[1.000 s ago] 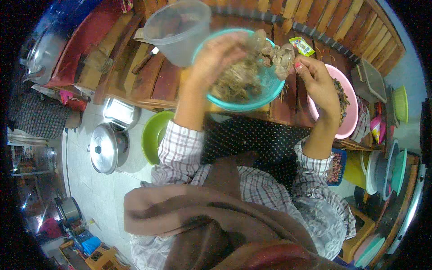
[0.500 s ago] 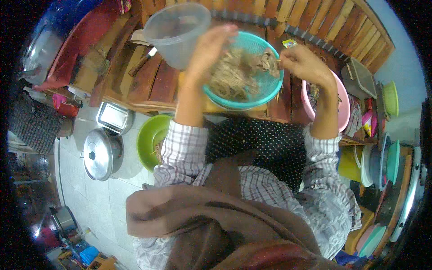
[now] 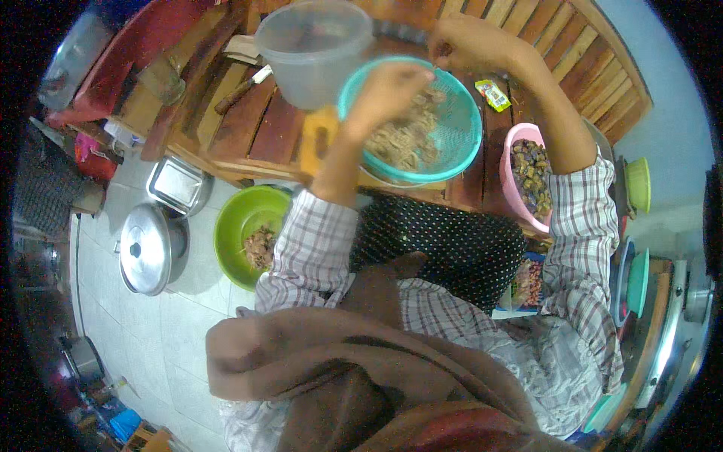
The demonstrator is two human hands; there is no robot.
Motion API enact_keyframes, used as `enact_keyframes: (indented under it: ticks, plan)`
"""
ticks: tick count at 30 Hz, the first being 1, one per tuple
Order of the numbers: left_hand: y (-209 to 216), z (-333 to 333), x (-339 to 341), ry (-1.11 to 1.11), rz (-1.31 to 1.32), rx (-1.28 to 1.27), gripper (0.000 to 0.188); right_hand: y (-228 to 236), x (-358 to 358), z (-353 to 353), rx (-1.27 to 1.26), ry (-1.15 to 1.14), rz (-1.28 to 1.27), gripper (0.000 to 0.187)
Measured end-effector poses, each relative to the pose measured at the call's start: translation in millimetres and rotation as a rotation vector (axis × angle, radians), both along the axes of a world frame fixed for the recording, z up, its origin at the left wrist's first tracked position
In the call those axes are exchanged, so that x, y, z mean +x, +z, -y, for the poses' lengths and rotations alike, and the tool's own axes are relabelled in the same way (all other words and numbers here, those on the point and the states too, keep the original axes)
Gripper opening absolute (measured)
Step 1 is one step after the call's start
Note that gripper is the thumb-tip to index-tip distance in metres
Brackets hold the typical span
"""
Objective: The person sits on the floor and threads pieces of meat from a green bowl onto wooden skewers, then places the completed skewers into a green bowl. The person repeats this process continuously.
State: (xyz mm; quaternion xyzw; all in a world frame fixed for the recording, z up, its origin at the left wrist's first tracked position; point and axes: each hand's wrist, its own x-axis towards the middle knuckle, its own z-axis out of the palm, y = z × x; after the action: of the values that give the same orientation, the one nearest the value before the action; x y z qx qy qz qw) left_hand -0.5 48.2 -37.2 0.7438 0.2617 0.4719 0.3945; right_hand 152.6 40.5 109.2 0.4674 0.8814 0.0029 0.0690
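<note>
A turquoise mesh colander [image 3: 459,162] holds a heap of pale brown, stringy food pieces [image 3: 403,143] whose kind I cannot tell. Over its left side is my left hand [image 3: 388,94], slightly blurred, fingers drawn together and fingertips above the food. My right hand [image 3: 474,41] is raised past the colander's far rim, its fingers closed. A small dark bit shows at those fingers, too little to name. The fingertips of both hands are close to each other. What my left fingers hold, if anything, is hidden.
Left of the colander stand a clear plastic tub [image 3: 312,68] and a knife [image 3: 245,90]. Right of it are a small yellow-green packet [image 3: 493,96] and a pink basin [image 3: 512,181] of chopped dark pieces. Below left sit a green basin [image 3: 233,226] and a lidded pot [image 3: 147,248].
My right hand has risen away from the colander's right rim, toward its far side. My left hand has moved right and lower, over the food. The view has shifted slightly.
</note>
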Motion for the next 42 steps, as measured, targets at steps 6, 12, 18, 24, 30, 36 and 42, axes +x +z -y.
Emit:
enact_keyframes:
  ticks: [6,12,18,24,30,36,42]
  plan:
    - [-4.5,0.3,17.6,0.191,0.056,0.083,0.016,-15.4,-7.4,15.9,0.286,-0.09,0.174,0.021]
    - [-1.1,11.9,28.3,0.343,0.077,0.116,0.016,-25.0,-28.2,37.6,0.447,-0.294,0.454,0.027]
    - [15.0,14.9,44.9,0.408,-0.123,0.209,0.027,-46.5,-7.0,32.7,0.448,-0.536,0.615,0.027]
    - [20.5,19.2,52.2,0.398,-0.045,0.256,0.022,2.9,133.8,-3.5,0.017,-0.447,-0.452,0.029]
    - [35.0,36.4,34.0,0.413,0.049,0.322,0.017,10.0,167.2,4.1,-0.271,-0.427,-0.918,0.03]
    - [38.1,63.3,-28.3,0.49,0.204,0.483,0.014,-16.7,67.9,95.7,-0.36,-0.419,-1.103,0.032]
    - [37.1,100.3,-134.7,0.746,0.245,0.538,0.013,-79.9,89.9,141.8,0.316,-0.779,-1.028,0.03]
